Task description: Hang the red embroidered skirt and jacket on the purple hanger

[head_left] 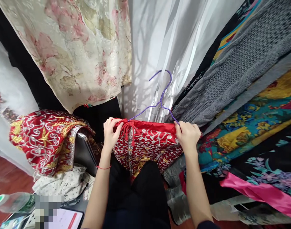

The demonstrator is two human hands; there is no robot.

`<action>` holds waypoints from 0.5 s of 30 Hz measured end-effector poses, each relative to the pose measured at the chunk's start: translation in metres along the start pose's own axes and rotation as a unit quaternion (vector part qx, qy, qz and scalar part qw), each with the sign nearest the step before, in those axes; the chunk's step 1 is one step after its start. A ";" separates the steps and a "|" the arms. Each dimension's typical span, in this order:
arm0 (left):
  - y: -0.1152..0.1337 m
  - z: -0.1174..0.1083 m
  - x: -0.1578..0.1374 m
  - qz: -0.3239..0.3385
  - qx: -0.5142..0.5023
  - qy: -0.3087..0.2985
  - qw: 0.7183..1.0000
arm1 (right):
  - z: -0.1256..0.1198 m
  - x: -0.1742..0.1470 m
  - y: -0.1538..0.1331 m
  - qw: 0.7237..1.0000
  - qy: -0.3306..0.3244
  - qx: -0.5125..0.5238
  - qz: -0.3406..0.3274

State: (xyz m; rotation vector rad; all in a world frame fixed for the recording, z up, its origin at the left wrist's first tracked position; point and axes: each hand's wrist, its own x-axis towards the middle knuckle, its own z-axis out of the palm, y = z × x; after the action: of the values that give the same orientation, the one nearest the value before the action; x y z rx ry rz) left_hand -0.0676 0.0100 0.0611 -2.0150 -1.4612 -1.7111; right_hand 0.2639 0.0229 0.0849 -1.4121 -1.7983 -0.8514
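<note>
A red skirt (155, 138) with silver and gold embroidery hangs down over my knees, its plain red waistband stretched sideways between both hands. My left hand (111, 132) pinches the left end of the waistband, beside a tied red drawstring. At the opposite end, my right hand (188, 134) grips the waistband and the tip of the hanger's arm. The purple wire hanger (161, 98) stands with its hook up, its shoulders reaching down to the waistband; its lower part is hidden by the cloth.
Another red embroidered garment (50, 140) lies at the left over a dark surface. Below it are a dotted white cloth (61, 183), a plastic bottle (14, 202) and a phone (66, 219). A floral cloth (88, 47) hangs ahead; a grey knit (236, 66) and colourful garments (250, 127) hang at right.
</note>
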 end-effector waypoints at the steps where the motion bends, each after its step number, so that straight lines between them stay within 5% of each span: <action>1: 0.002 -0.001 -0.002 0.001 0.002 0.002 1.000 | 0.000 -0.003 -0.002 1.000 0.008 -0.002 0.012; 6: 0.010 -0.004 -0.001 -0.034 0.002 0.001 0.999 | 0.004 -0.011 -0.007 0.997 0.024 0.036 0.071; 10: 0.021 -0.017 -0.005 -0.052 -0.074 -0.004 0.996 | -0.002 -0.002 -0.020 0.974 0.085 0.176 0.113; 15: 0.029 -0.038 -0.051 -0.198 -0.270 0.102 0.937 | -0.035 0.035 -0.099 0.924 0.152 0.351 0.020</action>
State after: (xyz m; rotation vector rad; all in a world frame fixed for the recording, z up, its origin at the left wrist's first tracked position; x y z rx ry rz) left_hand -0.0682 -0.0586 0.0470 -1.7411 -1.5227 -2.6473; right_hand 0.1657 -0.0069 0.1251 -0.7940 -1.5894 -0.3119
